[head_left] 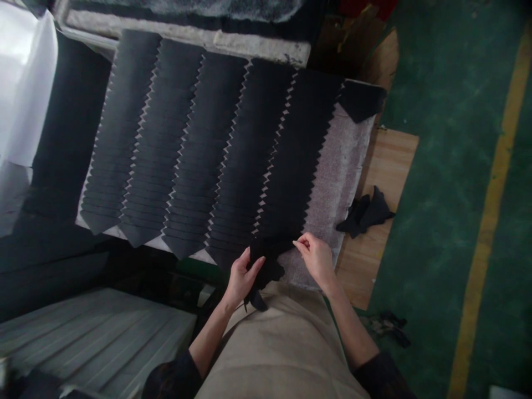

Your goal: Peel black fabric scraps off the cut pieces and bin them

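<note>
Dark fabric panels (216, 138), cut in strips with zigzag edges and pointed ends, lie side by side on a pale sheet (332, 166). At the near end of the rightmost full strip, my left hand (244, 274) is closed around a bunch of dark fabric scraps (266, 269), part of which hangs down in front of me. My right hand (315, 255) pinches by the near right corner of that strip, thumb and forefinger together on the dark fabric edge. How much cloth sits between those fingertips is too small to see.
More dark scraps (366, 213) lie on a wooden board (393, 183) to the right. Beyond is a green floor (449, 138) with a yellow line (486, 221). A grey ridged surface (103, 343) stands at lower left, and white sheeting (29, 83) hangs at upper left.
</note>
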The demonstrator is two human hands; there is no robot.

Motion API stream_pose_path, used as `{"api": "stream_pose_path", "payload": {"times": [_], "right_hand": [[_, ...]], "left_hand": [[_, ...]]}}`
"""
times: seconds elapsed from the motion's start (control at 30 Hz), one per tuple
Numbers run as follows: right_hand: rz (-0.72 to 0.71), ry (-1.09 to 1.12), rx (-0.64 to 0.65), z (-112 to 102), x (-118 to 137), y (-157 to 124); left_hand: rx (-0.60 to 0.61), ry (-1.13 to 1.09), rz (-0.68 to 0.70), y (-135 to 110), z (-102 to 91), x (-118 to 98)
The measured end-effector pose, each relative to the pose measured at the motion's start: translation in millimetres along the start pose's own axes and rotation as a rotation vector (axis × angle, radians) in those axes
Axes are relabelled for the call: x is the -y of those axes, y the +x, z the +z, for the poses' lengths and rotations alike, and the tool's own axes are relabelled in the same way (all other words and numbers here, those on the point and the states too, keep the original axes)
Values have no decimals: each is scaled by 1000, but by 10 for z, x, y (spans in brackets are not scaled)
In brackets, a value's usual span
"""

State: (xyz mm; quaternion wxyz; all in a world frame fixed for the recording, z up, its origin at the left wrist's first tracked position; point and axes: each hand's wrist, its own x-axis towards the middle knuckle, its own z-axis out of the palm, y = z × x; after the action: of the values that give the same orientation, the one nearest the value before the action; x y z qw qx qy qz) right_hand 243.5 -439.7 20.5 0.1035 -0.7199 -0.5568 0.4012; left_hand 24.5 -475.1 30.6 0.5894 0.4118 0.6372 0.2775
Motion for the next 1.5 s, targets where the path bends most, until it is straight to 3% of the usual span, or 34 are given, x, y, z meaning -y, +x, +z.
{"api": "stream_pose_path", "payload": {"times": [0.4,0.53,0.63,0.8,0.93,1.03,1.13,1.23,1.37,1.5], "right_hand": [[124,-221,-75,62,74,16],[100,-206,-93,27,79,-58],[41,-20,-91,16,168,-183],[32,503,150,168,391,-302],[133,659,216,276,471,-299],[221,740,147,257,464,-327],[226,865,211,205,434,-381],[112,888,234,141,395,-413],[-318,394,4,-4,371,-415],[-724,-57,160,-98,412,-446]], "left_hand": [[-38,-31,-28,29,16,-76],[-45,-202,-197,-2,-18,-93],[-44,-293,-285,-52,-49,-139],[2,-430,-364,-120,-60,-209],[34,-506,-373,-166,-91,-185],[34,-544,-389,-200,-148,-146],[50,-573,-403,-213,-207,-125],[92,-605,-417,-207,-248,-121],[133,-628,-441,-213,-287,-90],[181,-627,-455,-245,-329,-42]]}}
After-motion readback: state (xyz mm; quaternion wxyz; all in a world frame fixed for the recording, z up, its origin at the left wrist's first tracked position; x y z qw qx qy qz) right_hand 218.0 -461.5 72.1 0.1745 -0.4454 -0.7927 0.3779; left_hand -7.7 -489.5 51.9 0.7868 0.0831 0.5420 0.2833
